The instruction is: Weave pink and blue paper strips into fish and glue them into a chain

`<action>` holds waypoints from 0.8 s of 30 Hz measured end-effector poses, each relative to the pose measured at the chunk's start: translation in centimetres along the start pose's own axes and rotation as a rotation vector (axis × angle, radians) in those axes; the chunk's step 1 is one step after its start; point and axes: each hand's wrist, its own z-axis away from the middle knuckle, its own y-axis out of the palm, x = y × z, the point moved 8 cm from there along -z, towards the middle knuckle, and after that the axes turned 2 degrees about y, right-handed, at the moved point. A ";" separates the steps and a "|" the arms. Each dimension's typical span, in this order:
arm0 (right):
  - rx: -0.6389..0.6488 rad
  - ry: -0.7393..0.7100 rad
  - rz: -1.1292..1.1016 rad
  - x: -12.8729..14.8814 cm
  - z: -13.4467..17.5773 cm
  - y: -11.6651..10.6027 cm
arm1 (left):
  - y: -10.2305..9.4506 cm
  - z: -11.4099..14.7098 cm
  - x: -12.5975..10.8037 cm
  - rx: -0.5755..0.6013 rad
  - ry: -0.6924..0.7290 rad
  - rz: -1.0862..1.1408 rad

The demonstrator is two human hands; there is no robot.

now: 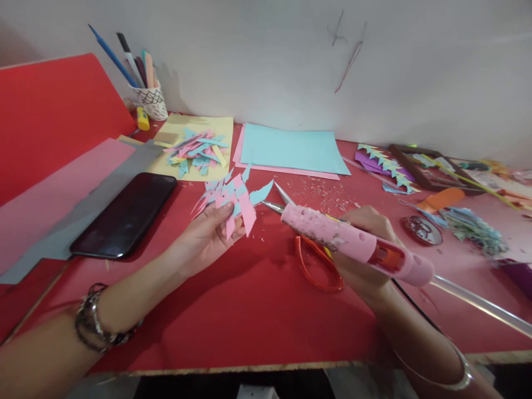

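My left hand point(218, 230) pinches a woven piece of pink and light-blue paper strips point(236, 197), its pointed ends fanning outward. In my right hand point(368, 249) is a pink hot glue gun point(332, 233), with a long clear glue stick point(477, 305) running out of its back. The gun's metal nozzle point(272, 207) points left, close to the paper's blue tip; I cannot tell whether they touch. Red-handled scissors point(318, 271) lie on the table beneath the gun, their blades partly hidden by it. My right fingers are mostly behind the gun.
A pile of cut paper strips point(199, 149) rests on a yellow sheet point(166, 160). Blue sheets point(291, 149) lie by the wall. A black phone point(124, 216) and a pen cup point(152, 102) are left; a wooden frame point(436, 166) and a small round dish point(424, 230) are right.
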 end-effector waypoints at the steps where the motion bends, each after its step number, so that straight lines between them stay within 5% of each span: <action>1: -0.016 -0.013 0.006 0.1 0.0 -0.1 | 0.0 0.0 0.0 0.005 -0.002 0.000; 24: -0.011 -0.061 0.030 0.4 0.3 0.1 | 0.2 0.0 -0.1 0.028 0.010 0.012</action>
